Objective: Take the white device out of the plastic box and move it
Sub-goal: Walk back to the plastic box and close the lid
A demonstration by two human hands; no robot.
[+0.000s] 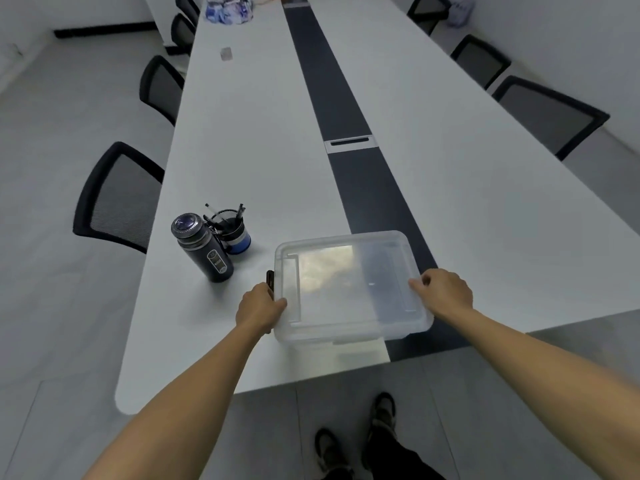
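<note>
Head view: plastic box gripped between left hand and right hand.

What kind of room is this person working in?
Most likely an office meeting room: one long white table with a dark cable strip down its middle, and matching black mesh chairs along both sides.

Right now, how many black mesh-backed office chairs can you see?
7: four along the table's left side, three along its right. Others may be hidden.
</note>
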